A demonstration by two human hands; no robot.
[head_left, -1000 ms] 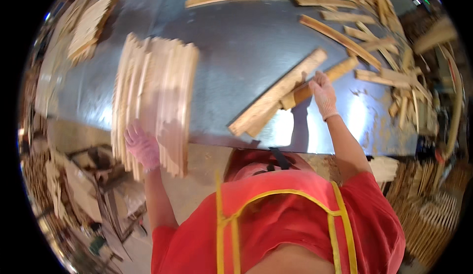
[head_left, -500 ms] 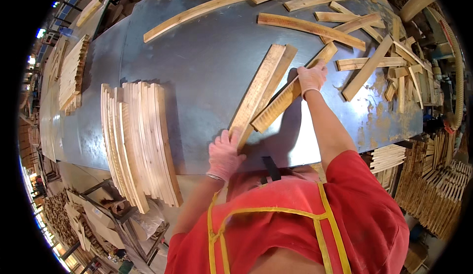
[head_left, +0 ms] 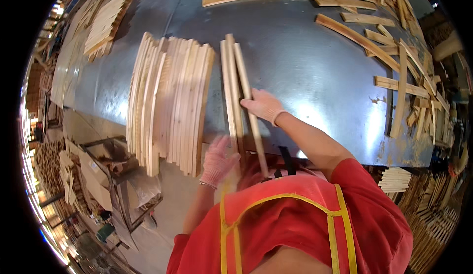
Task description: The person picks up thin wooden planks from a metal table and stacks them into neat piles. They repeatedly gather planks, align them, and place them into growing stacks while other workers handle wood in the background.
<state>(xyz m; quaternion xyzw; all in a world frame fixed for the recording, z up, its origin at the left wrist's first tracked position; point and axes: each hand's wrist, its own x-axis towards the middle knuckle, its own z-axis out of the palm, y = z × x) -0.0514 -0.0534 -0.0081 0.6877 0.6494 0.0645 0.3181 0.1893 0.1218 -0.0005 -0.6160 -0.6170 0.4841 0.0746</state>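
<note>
My right hand (head_left: 263,106), in a pale knitted glove, grips a light wooden slat (head_left: 249,86) at about its middle. Two more slats (head_left: 229,86) stand on edge just left of it, nearly parallel, and the fingertips reach toward them. At the near ends of these two slats is my gloved left hand (head_left: 218,161), slightly smeared, its fingers closed around their lower part. Close by on the left lies a row of curved slats (head_left: 182,101) set side by side on the metal table (head_left: 290,52). A narrow gap separates this row from the slats in my hands.
Loose slats (head_left: 359,37) lie scattered and crossed at the table's far right. Another neat stack (head_left: 109,20) sits at the far left. Below the near edge stand a metal-framed cart (head_left: 118,185) on the left and stacked slats (head_left: 394,180) on the right.
Both hands have brought the slats leftward, close to the row, and the slats have turned from slanting to nearly upright in view. The right hand has come nearer the left. The view has shifted right.
</note>
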